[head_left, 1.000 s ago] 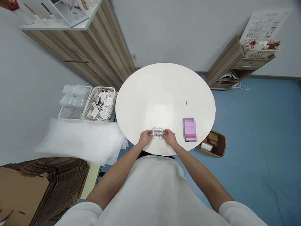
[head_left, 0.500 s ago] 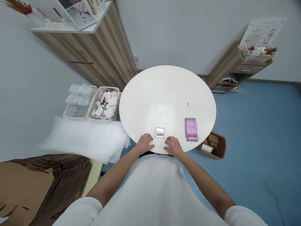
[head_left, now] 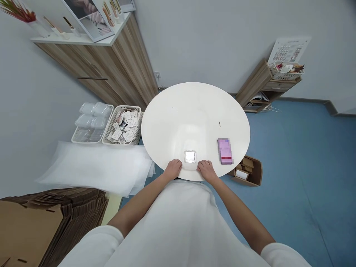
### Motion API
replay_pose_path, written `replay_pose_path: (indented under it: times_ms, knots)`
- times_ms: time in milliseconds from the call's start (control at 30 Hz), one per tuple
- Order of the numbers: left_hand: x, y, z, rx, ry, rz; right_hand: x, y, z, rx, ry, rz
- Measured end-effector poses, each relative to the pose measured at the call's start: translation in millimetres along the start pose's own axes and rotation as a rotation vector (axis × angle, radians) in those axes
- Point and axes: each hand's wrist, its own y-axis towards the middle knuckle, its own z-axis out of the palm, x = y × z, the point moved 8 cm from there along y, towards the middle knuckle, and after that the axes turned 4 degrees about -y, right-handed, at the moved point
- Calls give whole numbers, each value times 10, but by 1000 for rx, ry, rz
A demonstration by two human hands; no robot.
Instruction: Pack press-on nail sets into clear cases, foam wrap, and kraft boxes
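A small clear plastic case [head_left: 190,156] lies flat near the front edge of the round white table [head_left: 167,126]. Its face looks bright white, so its contents do not show. Just left of the case, my left hand [head_left: 172,169] rests on the tabletop with its fingers curled in. On the other side my right hand [head_left: 207,170] rests likewise, fingers folded. Neither hand touches the case, and nothing shows in them. To the right lies a pink-purple rectangular thing [head_left: 225,151], blurred into blocks.
Left of the table are a basket of cards and packets [head_left: 124,126], a basket of clear plastic boxes [head_left: 91,122], translucent sheets [head_left: 94,167] and stacked flat cardboard [head_left: 69,218]. A cardboard box [head_left: 256,172] stands on the floor at right. Wooden cabinets [head_left: 122,70] rise behind.
Both hands have curled their fingers in, staying beside the case. The case's face, which showed a row of small dark pieces, now looks plain bright white. The view has shifted slightly.
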Motion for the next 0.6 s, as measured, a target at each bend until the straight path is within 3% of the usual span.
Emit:
replay_pose_path:
  times_ms: [167, 333, 467, 600]
  knots:
    - [3, -45, -94, -9, -92, -77, -5, -90, -51, 84, 99, 76]
    - [102, 26, -138, -7, -183, -195, 42, -69, -60, 76, 119, 94]
    - [179, 129, -183, 11, -216, -238, -92, 62, -29, 88, 130, 272]
    - [102, 101, -400, -165, -159, -165, -209, 183, 5, 118, 151, 405]
